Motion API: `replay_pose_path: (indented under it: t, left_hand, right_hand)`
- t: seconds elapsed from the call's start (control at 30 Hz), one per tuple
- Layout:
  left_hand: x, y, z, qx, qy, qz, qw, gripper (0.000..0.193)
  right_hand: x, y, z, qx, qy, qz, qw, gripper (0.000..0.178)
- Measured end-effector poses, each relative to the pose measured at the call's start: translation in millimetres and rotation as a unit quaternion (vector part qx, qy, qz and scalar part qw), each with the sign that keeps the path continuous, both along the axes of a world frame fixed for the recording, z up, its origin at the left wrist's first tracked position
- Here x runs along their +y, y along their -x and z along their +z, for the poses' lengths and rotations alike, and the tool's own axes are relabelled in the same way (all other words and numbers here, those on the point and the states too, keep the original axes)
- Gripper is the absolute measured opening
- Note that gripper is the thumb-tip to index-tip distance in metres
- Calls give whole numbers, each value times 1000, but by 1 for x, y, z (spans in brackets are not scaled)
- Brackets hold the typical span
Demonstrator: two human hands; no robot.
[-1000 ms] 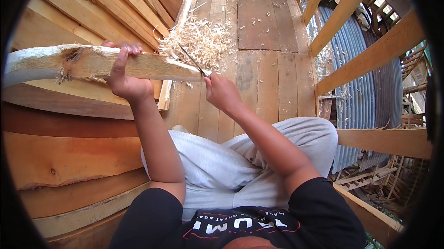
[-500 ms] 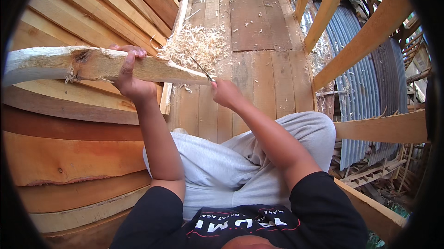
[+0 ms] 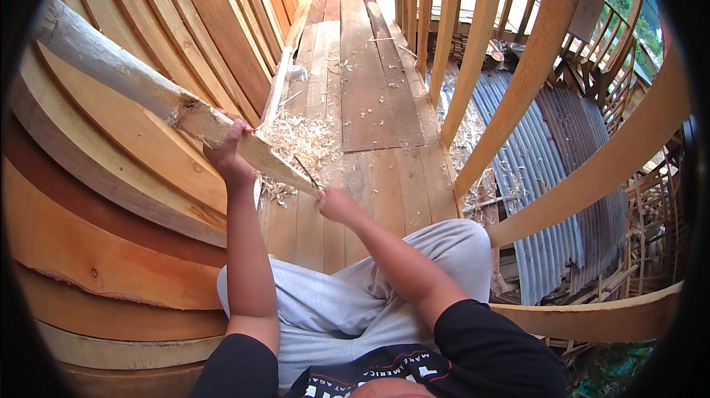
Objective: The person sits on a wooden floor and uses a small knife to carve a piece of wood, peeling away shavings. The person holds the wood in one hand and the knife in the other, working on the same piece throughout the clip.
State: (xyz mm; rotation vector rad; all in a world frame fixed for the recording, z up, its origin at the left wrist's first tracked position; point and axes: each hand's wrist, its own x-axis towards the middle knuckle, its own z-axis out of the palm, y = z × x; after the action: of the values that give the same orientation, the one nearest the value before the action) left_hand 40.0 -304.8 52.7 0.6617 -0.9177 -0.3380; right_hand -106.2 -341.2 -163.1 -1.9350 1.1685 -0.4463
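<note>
A long pale wooden pole (image 3: 118, 50), with a dark knot partway along and a tapered near end, slants from the upper left down toward the middle. My left hand (image 3: 231, 154) is closed round it below the knot, the fingers wrapped over its far side. At the tapered tip, my right hand (image 3: 339, 206) is closed on a knife (image 3: 305, 170). The thin dark blade points up and to the left, beside the pole's end. The knife's handle is hidden in my fist.
Curled wood shavings (image 3: 299, 143) lie heaped on the plank floor (image 3: 381, 117) beyond the pole. Wooden boards (image 3: 111, 257) line the left side. On the right stand wooden railing posts (image 3: 529, 80), with corrugated metal sheets (image 3: 518, 169) lower down behind them. My crossed legs (image 3: 333, 294) are close below.
The view has tilted up and shifted, showing more of the walkway ahead. In it the pole now slants more steeply. Both hands keep their holds, the knife still at the tapered end.
</note>
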Motion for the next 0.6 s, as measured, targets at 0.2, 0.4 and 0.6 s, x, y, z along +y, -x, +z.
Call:
replay_pose_path:
  t: [0.2,0.4,0.6]
  left_hand:
    - [-11,17,8,-56,-10,29,998,17]
    - [-20,38,2,-106,-25,49,993,16]
    - [-4,50,2,-120,-53,77,988,20]
  right_hand:
    - [23,15,9,-65,-114,-13,991,45]
    - [27,46,6,-32,-161,-8,986,46]
    - [43,66,19,-34,-145,-46,988,49]
